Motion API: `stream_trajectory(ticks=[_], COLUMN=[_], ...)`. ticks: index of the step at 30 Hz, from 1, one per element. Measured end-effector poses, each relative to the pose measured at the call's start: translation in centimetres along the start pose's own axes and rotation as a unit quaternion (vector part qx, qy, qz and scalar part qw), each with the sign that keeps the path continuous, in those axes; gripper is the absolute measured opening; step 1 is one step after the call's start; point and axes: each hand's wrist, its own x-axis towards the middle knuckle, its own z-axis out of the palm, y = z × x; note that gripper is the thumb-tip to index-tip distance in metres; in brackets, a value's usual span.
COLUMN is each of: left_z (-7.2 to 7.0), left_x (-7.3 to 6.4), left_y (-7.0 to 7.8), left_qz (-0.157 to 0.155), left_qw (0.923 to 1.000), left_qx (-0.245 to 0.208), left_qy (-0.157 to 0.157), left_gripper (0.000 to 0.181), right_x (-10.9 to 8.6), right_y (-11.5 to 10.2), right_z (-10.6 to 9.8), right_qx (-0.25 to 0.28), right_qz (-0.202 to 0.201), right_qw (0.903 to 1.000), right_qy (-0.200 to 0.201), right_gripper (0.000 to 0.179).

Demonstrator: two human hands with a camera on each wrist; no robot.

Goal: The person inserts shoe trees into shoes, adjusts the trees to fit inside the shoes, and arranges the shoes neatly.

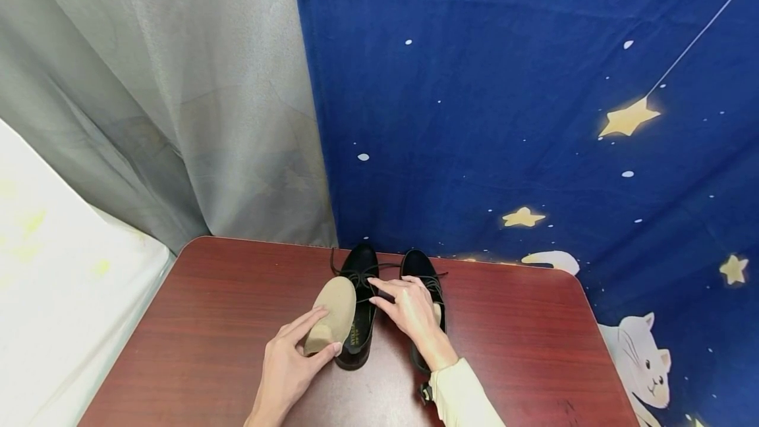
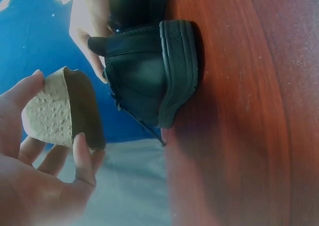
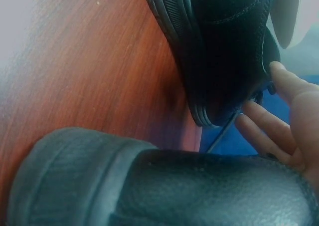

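Note:
My left hand point(image 1: 288, 360) holds a beige insole point(image 1: 337, 308) between thumb and fingers, tilted beside the opening of the left black lace-up shoe point(image 1: 356, 346). In the left wrist view the insole point(image 2: 50, 113) shows a bumpy face and a bent edge. My right hand point(image 1: 413, 310) pinches the left shoe near its laces, thumb at the opening's edge and fingertips by the lacing. Gold lettering shows inside that shoe. The right black shoe point(image 1: 417, 262) stands alongside, partly hidden under my right hand and wrist, with something beige showing in its opening.
Both shoes stand on a reddish-brown wooden table point(image 1: 225, 321), toes near its far edge. Behind it hang a grey curtain point(image 1: 249, 117) and a blue curtain point(image 1: 474, 117) with stars. White cloth point(image 1: 71, 282) lies beyond the left edge. Loose laces spread around the toes.

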Motion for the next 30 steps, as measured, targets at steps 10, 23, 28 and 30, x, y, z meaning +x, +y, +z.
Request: stream_trajectory(ticks=[10,23,28,30], left_z=[0.5,0.6,0.7,0.8], left_x=[-0.9,-1.7,-2.0,-2.0], left_y=[0.4,0.8,0.8,0.8], left_qz=[0.031,0.031,0.031,0.028], left_qw=[0.9995,0.9995,0.9995,0.9996], left_qx=[-0.008,-0.003,-0.006,-0.009], left_qy=[0.0,0.0,0.002,0.002], left_gripper=[0.059,0.059,0.06,0.06], right_x=[0.0,-0.2,-0.1,-0.1], right_y=[0.0,-0.2,-0.2,-0.2], right_z=[0.0,-0.1,-0.1,-0.2], right_qx=[0.004,0.002,-0.001,-0.003], right_qz=[-0.002,0.007,0.006,0.01], right_qw=[1.0,1.0,1.0,0.9999], right_qy=[0.004,-0.002,-0.001,-0.006], right_gripper=[0.041,0.04,0.039,0.04])
